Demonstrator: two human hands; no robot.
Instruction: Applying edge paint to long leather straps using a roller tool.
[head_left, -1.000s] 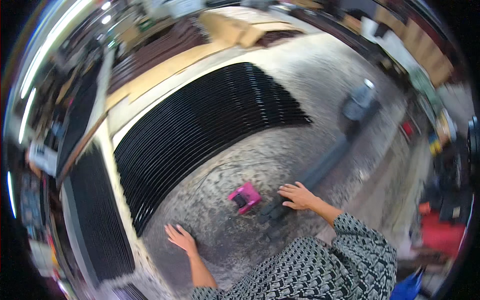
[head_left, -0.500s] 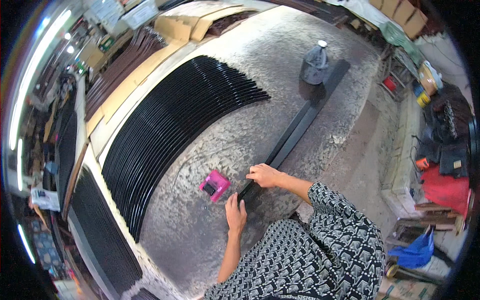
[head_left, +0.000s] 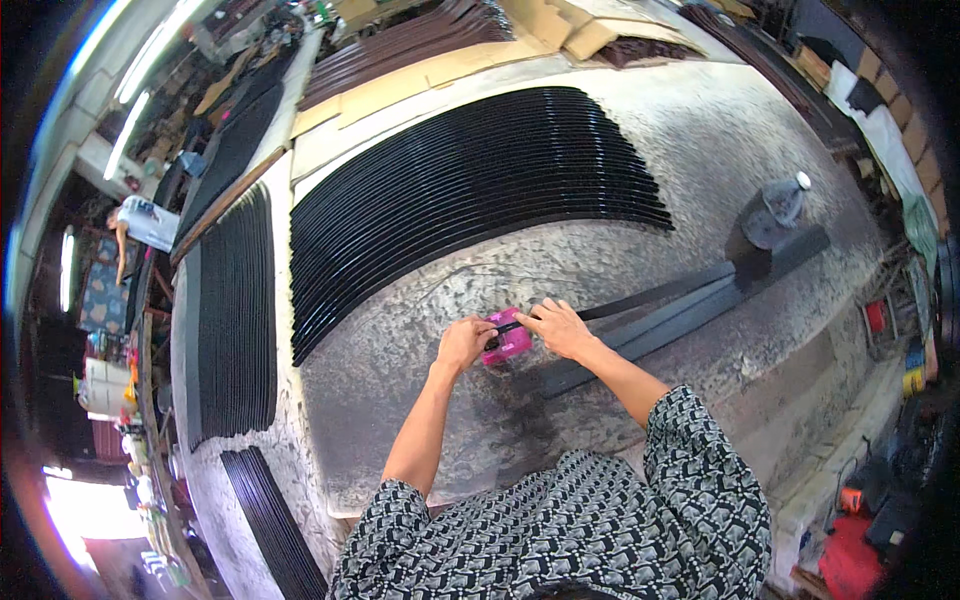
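My left hand [head_left: 463, 344] pinches the end of a long black strip [head_left: 655, 294] just left of a small pink block [head_left: 515, 347]. The strip lies across the middle of the block and runs off to the right toward a bottle. Over the block's right edge, my right hand [head_left: 560, 329] has its fingers bent down onto the same strip; its fingertips are partly hidden. Close to the strip on its near side lie more dark flat strips [head_left: 645, 333]. The clear bottle [head_left: 772, 215], white-capped with dark contents, stands at their far end.
Many glossy black strips [head_left: 470, 190] lie side by side across the table [head_left: 390, 420]. Duller black strips [head_left: 235, 320] line its left side, with a small bundle [head_left: 270, 520] nearer me. Brown strips [head_left: 410, 50] and cardboard sit beyond. A person [head_left: 145, 222] is at the far left.
The view has swung to the left. Both hands moved from the strips' near end to the pink block, bringing one strip's end across it.
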